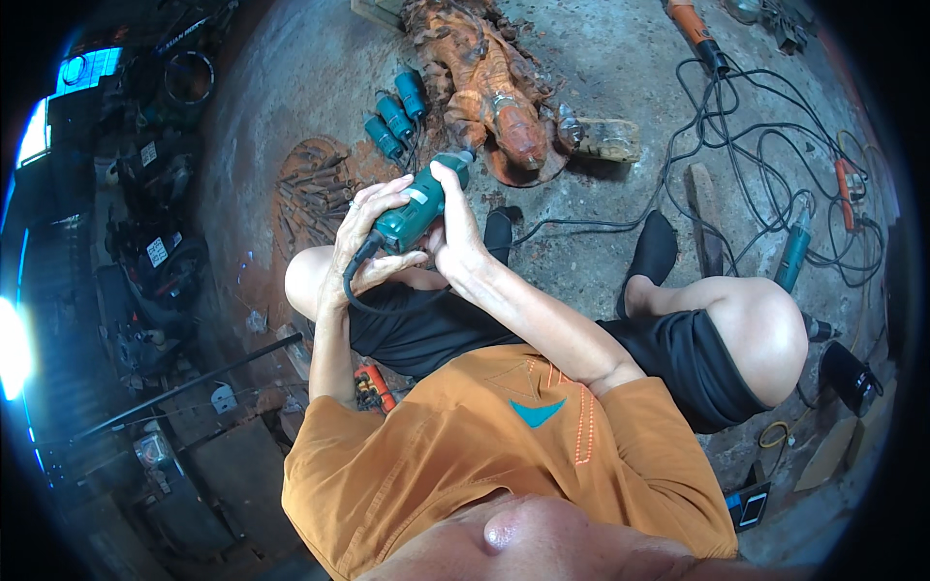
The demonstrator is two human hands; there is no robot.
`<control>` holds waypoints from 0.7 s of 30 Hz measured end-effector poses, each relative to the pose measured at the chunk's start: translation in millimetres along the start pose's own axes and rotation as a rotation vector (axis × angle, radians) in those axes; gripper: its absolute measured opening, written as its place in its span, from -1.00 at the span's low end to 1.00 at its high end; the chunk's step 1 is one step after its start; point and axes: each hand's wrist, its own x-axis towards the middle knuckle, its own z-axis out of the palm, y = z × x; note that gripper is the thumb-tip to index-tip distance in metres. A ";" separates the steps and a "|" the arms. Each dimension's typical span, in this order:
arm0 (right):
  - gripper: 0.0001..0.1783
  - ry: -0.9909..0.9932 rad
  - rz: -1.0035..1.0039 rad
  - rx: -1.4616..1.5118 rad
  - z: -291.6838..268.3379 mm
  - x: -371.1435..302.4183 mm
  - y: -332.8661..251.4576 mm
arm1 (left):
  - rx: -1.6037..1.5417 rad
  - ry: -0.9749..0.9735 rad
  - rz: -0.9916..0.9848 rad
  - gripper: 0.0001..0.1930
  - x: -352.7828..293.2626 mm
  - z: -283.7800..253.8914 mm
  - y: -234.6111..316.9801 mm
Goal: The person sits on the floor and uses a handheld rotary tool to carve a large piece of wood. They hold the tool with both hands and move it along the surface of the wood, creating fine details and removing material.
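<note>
Both hands hold a green die grinder point(418, 211) above the floor, in front of my knees. My left hand point(360, 228) wraps its rear end, where a dark cord loops down. My right hand point(457, 225) grips the front part, thumb along the top, with some fingers hidden beneath the body. The tool's nose points up and right toward a reddish-brown wood carving point(475, 77) lying on the floor. Whether the nose touches the carving, I cannot tell; they look apart. Left of the carving stand three green cylindrical tools point(394, 118) side by side.
A round mat of small bits point(312, 184) lies left of my hands. Tangled black cables point(727, 145) spread rightward, near an orange power tool point(690, 21), a green grinder point(794, 254) and an orange power strip point(846, 194). A wood block point(608, 141) adjoins the carving. Motorbikes point(160, 261) stand left.
</note>
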 end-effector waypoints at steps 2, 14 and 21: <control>-0.38 0.050 0.013 -0.019 2.6 -6.5 4.2 | -0.033 -0.042 -0.035 -0.26 -8.5 -3.7 -2.4; -0.34 0.025 0.065 -0.232 -28.5 11.5 40.9 | -0.498 -0.119 -0.852 -0.56 -36.3 -37.5 9.1; -0.32 0.192 -0.015 -0.337 -38.1 19.0 53.4 | -0.280 -0.334 -0.660 -0.18 -47.3 -16.8 -26.6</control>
